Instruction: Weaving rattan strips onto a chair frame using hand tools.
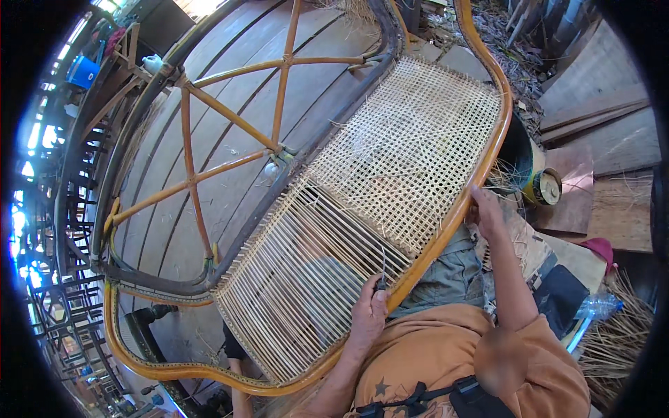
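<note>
A large chair or bench frame of glossy orange-brown rattan (pixel 503 90) lies tilted across my lap. Woven cane mesh (pixel 425 132) fills its far right part. Nearer and to the left, only parallel cane strands (pixel 286 285) run across the opening. My left hand (pixel 369 310) is closed round the dark handle of a thin-shafted, awl-like tool (pixel 383 272), at the near rail beside the strands. The shaft points up over the strands; whether its tip touches them I cannot tell. My right hand (pixel 486 212) grips the near rail farther right, its fingers partly hidden.
Bare crossed rattan poles (pixel 279 66) form the frame's left section above a slatted floor (pixel 230 90). To the right are a tin can (pixel 547 187), boards (pixel 599 125), a plastic bottle (pixel 599 305) and loose cane (pixel 617 341). Below the frame, part of a limb (pixel 240 400) shows.
</note>
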